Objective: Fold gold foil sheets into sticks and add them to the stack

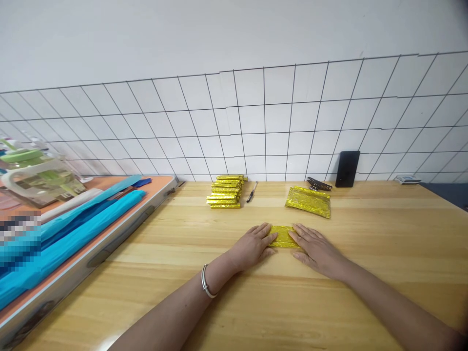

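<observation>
A flat piece of shiny gold foil (pixel 283 236) lies on the wooden table (pixel 256 302) between my hands. My left hand (pixel 253 245), below a silver bracelet on the wrist, rests flat with its fingertips on the foil's left end. On the right end lie the spread fingers of my right hand (pixel 317 248). Beyond them, a stack of flat gold foil pieces (pixel 309 202) sits to the right, with a black clip (pixel 319 184) at its back edge. Several narrow gold foil strips (pixel 225 192) are piled further left.
A pen (pixel 252 192) lies beside the strips. A black phone (pixel 347 168) leans on the tiled wall. Blue rolled material (pixel 91 226) and a green-lidded container (pixel 36 170) occupy an orange-topped surface (pixel 161 183) at left. A small white item (pixel 408 180) sits back right.
</observation>
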Available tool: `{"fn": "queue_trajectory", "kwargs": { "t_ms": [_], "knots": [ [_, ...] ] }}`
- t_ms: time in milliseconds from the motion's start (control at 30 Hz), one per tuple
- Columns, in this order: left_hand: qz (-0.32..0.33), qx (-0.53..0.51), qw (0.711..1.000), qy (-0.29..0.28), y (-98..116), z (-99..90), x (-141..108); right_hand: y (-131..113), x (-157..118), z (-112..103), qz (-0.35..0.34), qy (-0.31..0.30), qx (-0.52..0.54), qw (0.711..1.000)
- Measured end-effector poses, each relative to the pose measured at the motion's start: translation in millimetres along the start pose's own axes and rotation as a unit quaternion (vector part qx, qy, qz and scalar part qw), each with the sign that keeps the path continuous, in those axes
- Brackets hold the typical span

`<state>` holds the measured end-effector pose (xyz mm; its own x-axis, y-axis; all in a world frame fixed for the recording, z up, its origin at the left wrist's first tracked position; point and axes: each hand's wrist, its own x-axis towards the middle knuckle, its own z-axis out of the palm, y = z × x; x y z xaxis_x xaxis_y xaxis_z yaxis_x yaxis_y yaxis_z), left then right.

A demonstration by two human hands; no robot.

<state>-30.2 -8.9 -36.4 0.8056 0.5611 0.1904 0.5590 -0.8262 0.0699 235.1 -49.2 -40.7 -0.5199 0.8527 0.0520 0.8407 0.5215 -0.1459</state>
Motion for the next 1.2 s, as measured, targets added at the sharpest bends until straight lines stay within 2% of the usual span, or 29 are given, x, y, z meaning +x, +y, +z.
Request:
{"fn": "queue_trajectory", "kwargs": {
  "t_ms": [300,567,833,967,1200],
  "knots": [
    [0.02,0.019,0.999,0.023,-0.8,4.3,2.1,3.1,2.5,3.3,-0.01,0.017,0.004,1.0],
    [0.019,-0.003,1.0,0.005,1.6,-1.3,1.7,0.7,5.7,2.8,0.01,0.038,-0.007,0.999],
    [0.033,0.004,0.999,-0.003,0.3,-2.1,0.4,-0.4,4.1,-0.3,-0.035,0.075,-0.055,0.995],
    [0.039,0.009,0.999,-0.004,0.2,-2.2,0.5,-2.2,3.6,-3.5,-0.057,0.064,-0.048,0.995],
    [0.039,0.01,0.999,-0.002,0.2,-2.4,0.7,1.9,4.4,3.6,-0.031,0.054,-0.014,0.998]
  ]
}}
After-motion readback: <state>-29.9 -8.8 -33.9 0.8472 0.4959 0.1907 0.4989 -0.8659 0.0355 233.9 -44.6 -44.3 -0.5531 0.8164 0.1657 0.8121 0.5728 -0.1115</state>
